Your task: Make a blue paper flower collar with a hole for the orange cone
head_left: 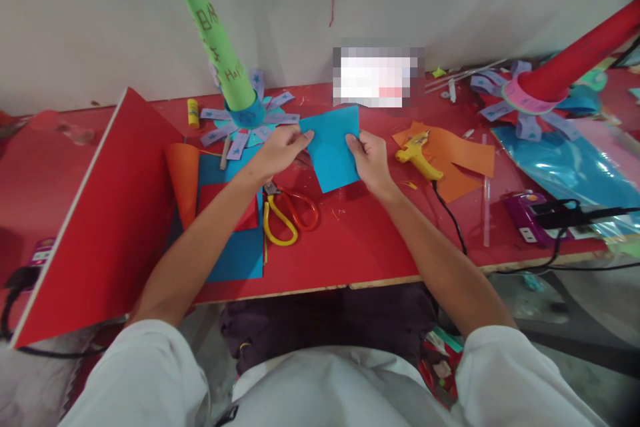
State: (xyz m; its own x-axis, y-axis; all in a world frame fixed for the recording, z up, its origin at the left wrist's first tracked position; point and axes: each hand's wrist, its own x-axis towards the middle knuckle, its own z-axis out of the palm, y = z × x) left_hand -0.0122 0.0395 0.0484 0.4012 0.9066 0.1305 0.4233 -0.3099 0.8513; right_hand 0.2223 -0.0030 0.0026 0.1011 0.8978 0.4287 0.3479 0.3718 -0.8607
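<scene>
A blue sheet of paper [331, 153] is held up over the red table between both hands. My left hand [286, 148] pinches its left edge, thumb on the front face. On the opposite edge, my right hand [371, 159] grips it the same way. The fingers behind the sheet are mostly hidden. Below my left hand lie scissors [281, 235] with one yellow and one red handle loop. To the right of my right hand, a yellow glue gun [419, 156] rests on orange paper [463, 177].
A green paper tube [213, 37] rises from a flower-like base at back left. A red divider [107, 227] stands at left beside an orange paper cone [183, 177]. At right are a red tube [575, 57], a purple power strip [527, 213] and cables.
</scene>
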